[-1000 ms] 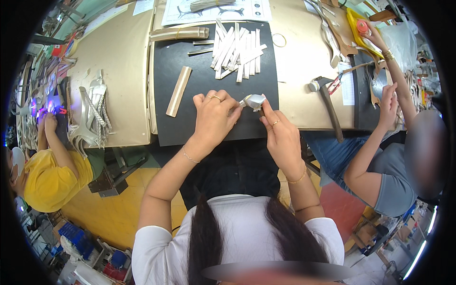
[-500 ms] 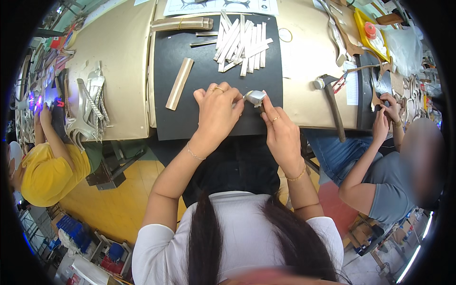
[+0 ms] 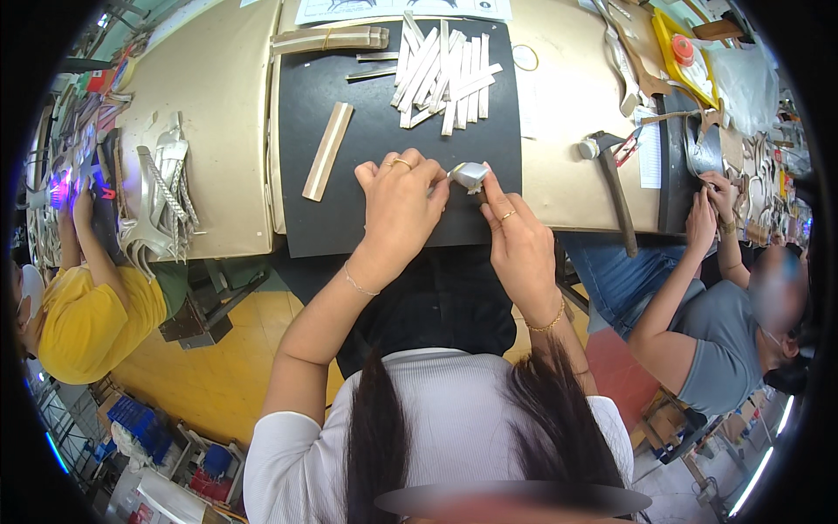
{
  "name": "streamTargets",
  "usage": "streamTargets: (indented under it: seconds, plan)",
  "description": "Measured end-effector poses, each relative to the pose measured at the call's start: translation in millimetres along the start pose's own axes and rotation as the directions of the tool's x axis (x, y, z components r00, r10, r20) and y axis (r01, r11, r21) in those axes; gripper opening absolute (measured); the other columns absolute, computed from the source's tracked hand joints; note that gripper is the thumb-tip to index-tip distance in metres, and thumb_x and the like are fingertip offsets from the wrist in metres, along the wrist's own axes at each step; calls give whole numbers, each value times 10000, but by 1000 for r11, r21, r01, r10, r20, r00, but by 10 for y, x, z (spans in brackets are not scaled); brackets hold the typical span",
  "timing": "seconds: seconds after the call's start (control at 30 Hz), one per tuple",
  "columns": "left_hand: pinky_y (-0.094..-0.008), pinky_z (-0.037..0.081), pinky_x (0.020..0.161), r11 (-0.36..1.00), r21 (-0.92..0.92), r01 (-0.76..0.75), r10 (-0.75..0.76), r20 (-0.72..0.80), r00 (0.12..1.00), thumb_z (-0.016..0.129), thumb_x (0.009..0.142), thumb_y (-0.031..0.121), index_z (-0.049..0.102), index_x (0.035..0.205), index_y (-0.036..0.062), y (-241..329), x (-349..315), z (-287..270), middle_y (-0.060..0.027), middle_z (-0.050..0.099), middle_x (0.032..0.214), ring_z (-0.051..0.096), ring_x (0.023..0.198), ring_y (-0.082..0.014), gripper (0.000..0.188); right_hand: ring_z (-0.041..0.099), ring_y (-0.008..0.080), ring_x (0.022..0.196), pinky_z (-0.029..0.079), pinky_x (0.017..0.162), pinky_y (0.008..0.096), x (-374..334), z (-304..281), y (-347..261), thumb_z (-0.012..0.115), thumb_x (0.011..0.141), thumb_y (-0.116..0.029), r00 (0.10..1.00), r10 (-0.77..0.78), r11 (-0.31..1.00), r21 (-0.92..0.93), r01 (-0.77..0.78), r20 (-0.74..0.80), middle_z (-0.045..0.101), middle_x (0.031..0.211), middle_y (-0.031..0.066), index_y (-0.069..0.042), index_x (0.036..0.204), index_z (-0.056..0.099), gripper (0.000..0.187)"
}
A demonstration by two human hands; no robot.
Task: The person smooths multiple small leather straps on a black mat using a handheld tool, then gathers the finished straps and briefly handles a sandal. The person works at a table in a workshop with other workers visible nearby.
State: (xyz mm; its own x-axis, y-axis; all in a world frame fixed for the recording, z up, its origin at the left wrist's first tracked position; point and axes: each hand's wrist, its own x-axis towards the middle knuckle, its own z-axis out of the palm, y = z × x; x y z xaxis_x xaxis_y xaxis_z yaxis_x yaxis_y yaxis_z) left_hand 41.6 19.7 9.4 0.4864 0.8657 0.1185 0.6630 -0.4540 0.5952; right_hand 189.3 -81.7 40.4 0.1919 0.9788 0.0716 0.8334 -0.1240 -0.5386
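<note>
Over the near part of the black mat [image 3: 305, 229], both my hands are at a small silver-grey folded piece [image 3: 471, 174], which looks like strap material. My right hand [image 3: 521, 243] grips its right side, the index finger lying along the edge. At its left end, the fingers of my left hand [image 3: 397, 205] are pinched together; they hide whatever part lies between them. A flat tan strip with a pale centre line [image 3: 328, 150] rests on the mat left of my hands. Beyond them lies a loose heap of pale narrow strips [image 3: 443, 74].
A banded bundle of brown strips [image 3: 332, 39] is at the mat's far left. To the right lie a hammer [image 3: 620, 201] and a yellow tray [image 3: 705, 83]. Silver cut straps [image 3: 161, 196] are piled on the left. Co-workers sit on both sides, the right one's hands [image 3: 711, 210] at the table.
My hands and the silver piece stay almost in place, with only a slight shift of the piece. The view has tilted a little. The co-worker on the right has moved slightly.
</note>
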Motion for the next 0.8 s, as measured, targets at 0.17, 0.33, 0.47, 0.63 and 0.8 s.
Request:
streamTargets:
  seconds: [0.17, 0.33, 0.47, 0.63, 0.8]
  plan:
    - [-402, 307, 844, 999, 38, -24, 25, -42, 999, 779, 810, 140, 739, 825, 113, 14, -28, 27, 1, 653, 828, 607, 867, -207, 51, 642, 316, 671, 526, 594, 424, 8, -24, -13, 627, 974, -105, 1000, 12, 1000, -20, -11, 16, 625, 873, 97, -159, 1482, 530, 520]
    - [-404, 307, 840, 999, 36, -29, 31, -42, 999, 780, 805, 131, 732, 820, 110, 9, -23, 29, 0, 649, 820, 609, 865, -208, 55, 644, 314, 673, 529, 597, 421, 21, -52, -5, 632, 968, -97, 1000, 11, 1000, -25, -10, 11, 627, 865, 99, -160, 1474, 541, 517]
    - [-406, 305, 841, 999, 31, -30, 31, -41, 999, 777, 803, 126, 726, 813, 107, 14, -12, 23, -4, 647, 817, 610, 865, -213, 55, 651, 314, 685, 532, 607, 420, 52, -83, -7, 633, 964, -84, 999, -3, 998, -60, 6, 48, 640, 876, 97, -163, 1477, 537, 528]
    - [-412, 303, 839, 999, 36, -24, 25, -31, 999, 774, 798, 124, 722, 807, 106, 26, 0, 11, -7, 645, 817, 608, 864, -220, 55, 654, 313, 689, 534, 616, 416, 57, -167, -32, 631, 962, -78, 1000, -4, 1000, 5, 4, -27, 644, 880, 94, -167, 1478, 538, 532]
    - [-417, 300, 834, 1000, 18, -17, 17, -21, 1000, 771, 796, 124, 717, 798, 106, 42, 3, -4, -13, 638, 818, 604, 869, -226, 57, 659, 310, 698, 531, 620, 417, 35, -147, -50, 639, 950, -54, 999, -45, 998, 38, 46, -18, 658, 913, 100, -155, 1475, 541, 544]
